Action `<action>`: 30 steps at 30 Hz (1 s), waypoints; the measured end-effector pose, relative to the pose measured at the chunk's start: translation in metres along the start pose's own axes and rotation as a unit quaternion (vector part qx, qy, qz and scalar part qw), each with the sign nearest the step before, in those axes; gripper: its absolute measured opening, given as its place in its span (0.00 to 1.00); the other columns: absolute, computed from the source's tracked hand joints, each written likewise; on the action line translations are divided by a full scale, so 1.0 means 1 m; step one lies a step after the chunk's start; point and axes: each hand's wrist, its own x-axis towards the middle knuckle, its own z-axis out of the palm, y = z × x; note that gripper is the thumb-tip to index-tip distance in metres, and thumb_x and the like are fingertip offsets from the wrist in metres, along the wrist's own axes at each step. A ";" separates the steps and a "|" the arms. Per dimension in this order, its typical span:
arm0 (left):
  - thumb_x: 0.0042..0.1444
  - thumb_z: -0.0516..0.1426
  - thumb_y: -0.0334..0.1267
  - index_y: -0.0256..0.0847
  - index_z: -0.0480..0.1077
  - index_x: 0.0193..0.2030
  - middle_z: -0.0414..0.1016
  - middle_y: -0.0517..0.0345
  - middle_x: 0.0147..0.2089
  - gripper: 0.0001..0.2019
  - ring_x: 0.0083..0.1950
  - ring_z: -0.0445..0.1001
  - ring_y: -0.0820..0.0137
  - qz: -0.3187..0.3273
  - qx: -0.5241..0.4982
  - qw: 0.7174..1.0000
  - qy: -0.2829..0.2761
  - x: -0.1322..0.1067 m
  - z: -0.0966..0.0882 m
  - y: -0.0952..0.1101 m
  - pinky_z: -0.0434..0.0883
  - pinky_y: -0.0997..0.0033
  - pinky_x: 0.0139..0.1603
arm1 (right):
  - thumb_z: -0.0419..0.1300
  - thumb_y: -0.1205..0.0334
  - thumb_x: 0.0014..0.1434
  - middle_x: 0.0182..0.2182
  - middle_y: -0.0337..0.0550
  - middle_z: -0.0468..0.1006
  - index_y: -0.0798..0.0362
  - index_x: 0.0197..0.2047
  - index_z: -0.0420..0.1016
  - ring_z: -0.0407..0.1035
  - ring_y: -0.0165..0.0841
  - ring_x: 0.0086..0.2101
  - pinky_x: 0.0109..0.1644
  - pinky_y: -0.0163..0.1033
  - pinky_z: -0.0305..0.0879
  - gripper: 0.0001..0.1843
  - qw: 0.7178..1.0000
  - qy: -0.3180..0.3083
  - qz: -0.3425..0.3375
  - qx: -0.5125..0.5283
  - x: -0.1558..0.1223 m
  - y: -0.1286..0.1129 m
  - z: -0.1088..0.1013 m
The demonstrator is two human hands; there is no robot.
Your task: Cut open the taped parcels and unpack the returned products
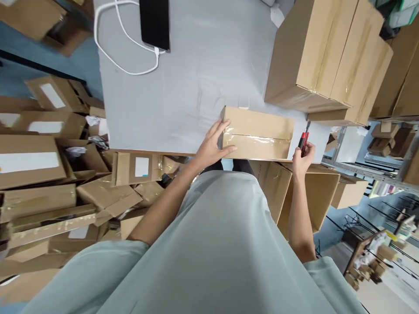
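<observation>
Head view: I see taped box (258, 133) lying at near edge of surface (183, 100), straight ahead of wearer. Left hand (212, 146) half open, thumb and fingers spread against left end of box, not closed round it. Right hand (302, 159) just beyond other end, fingers curled snugly about red-black knife (304, 141), tip pointing away. I make out stacked cartons (322, 56) farther right; phone (155, 24) with white cable (137, 73) at far left.
</observation>
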 end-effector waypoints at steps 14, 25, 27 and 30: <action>0.60 0.69 0.72 0.58 0.59 0.85 0.45 0.46 0.91 0.52 0.89 0.52 0.41 0.028 -0.065 0.997 0.020 0.007 0.013 -0.022 0.57 0.38 0.87 | 0.53 0.59 0.84 0.49 0.46 0.84 0.38 0.81 0.69 0.75 0.36 0.43 0.41 0.38 0.66 0.27 0.725 -0.323 -0.480 -0.374 -0.002 -0.145 0.039; 0.60 0.69 0.73 0.58 0.60 0.85 0.44 0.48 0.91 0.52 0.90 0.48 0.41 0.026 -0.080 0.996 0.020 0.008 0.015 -0.023 0.55 0.37 0.88 | 0.49 0.70 0.81 0.51 0.48 0.85 0.42 0.84 0.62 0.72 0.39 0.46 0.43 0.42 0.63 0.33 0.678 -0.343 -0.520 -0.390 0.002 -0.157 0.031; 0.59 0.70 0.72 0.58 0.62 0.84 0.44 0.49 0.91 0.51 0.90 0.48 0.40 0.021 -0.084 0.996 0.019 0.008 0.014 -0.021 0.54 0.37 0.88 | 0.48 0.69 0.81 0.52 0.49 0.85 0.44 0.86 0.57 0.72 0.41 0.47 0.44 0.43 0.64 0.35 0.673 -0.344 -0.527 -0.388 -0.001 -0.161 0.029; 0.58 0.71 0.72 0.58 0.63 0.83 0.44 0.49 0.91 0.51 0.90 0.48 0.40 0.008 -0.085 0.996 0.017 0.008 0.013 -0.019 0.55 0.35 0.88 | 0.47 0.68 0.81 0.56 0.52 0.85 0.45 0.88 0.50 0.73 0.44 0.49 0.46 0.45 0.67 0.37 0.670 -0.359 -0.526 -0.382 -0.008 -0.171 0.028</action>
